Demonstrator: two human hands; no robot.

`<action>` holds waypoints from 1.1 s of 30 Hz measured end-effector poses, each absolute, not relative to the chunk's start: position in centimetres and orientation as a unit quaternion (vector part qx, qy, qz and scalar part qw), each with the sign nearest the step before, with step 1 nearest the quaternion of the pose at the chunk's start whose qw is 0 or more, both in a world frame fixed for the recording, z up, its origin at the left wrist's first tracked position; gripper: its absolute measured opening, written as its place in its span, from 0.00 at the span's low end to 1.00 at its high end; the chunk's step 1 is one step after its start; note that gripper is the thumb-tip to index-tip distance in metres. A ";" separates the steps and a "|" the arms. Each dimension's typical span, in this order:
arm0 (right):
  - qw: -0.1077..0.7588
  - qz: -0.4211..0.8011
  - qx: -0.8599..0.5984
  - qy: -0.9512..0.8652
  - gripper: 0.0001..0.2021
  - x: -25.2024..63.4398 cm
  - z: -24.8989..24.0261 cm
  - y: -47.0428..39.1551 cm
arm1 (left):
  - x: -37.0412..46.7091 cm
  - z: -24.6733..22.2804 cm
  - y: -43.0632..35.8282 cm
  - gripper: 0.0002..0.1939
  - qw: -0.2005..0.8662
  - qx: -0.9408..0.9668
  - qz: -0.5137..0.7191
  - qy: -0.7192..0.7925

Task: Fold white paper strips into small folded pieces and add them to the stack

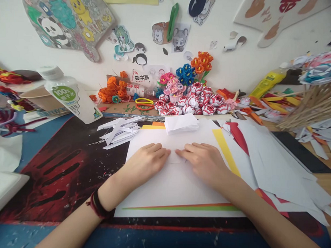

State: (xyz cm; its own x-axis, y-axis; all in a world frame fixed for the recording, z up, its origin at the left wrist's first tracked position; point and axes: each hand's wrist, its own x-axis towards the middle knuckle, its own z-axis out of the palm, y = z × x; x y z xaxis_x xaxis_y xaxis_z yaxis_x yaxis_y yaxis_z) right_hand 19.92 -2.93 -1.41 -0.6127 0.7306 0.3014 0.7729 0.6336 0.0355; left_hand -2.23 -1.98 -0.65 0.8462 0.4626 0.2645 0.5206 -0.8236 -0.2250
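Observation:
A small piece of white paper (177,158) lies on large white sheets (170,185), between my two hands. My left hand (149,160) has its fingers curled and pressed together at the left end of the piece. Mirroring it, my right hand (203,160) is closed at the right end, its index finger and thumb close to the other hand's fingertips. The fingers partly hide the paper's ends. Just beyond the hands sits a stack of white paper pieces (181,124). Cut white strips (118,131) are heaped to the left of it.
A white bottle (72,96) stands at back left. Red-and-white paper flowers (193,101) and orange flowers (114,89) line the wall. Loose white sheets (281,163) overlap at right, near wooden sticks (308,101). A black-and-red mat (61,171) lies underneath; a yellow bottle (269,80) leans behind.

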 end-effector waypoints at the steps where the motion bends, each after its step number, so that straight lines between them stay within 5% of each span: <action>1: 0.124 -0.069 -0.429 -0.892 0.17 20.0 -1.3 -3.0 | -2.4 -0.5 -1.9 0.12 0.135 -0.950 -0.099 -0.265; 8: 0.096 0.012 -0.476 -0.874 0.31 21.0 -0.7 -2.8 | -2.7 -0.4 -2.1 0.20 0.107 -0.941 -0.074 -0.312; 17: 0.087 -0.021 -0.482 -0.872 0.22 20.3 -0.7 -3.4 | -1.3 -1.3 -2.4 0.12 0.156 -0.934 -0.046 -0.317; 26: 0.139 0.048 -0.488 -0.860 0.22 20.7 -0.7 -2.9 | -2.3 -0.7 -1.6 0.20 0.052 -0.927 -0.080 -0.362; 33: 0.246 0.128 -0.502 -0.819 0.10 20.2 -1.3 -2.3 | -1.7 -1.5 -1.2 0.09 -0.081 -0.871 -0.212 -0.436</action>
State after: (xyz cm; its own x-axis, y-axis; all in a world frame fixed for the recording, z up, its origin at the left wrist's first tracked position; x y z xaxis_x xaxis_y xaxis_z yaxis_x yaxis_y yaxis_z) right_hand 20.20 -2.32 -1.29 -0.3739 0.8859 0.2745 0.7598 0.4623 -0.4571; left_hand -1.69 -1.22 -1.51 0.5294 0.7944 0.2978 0.7257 -0.6059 0.3260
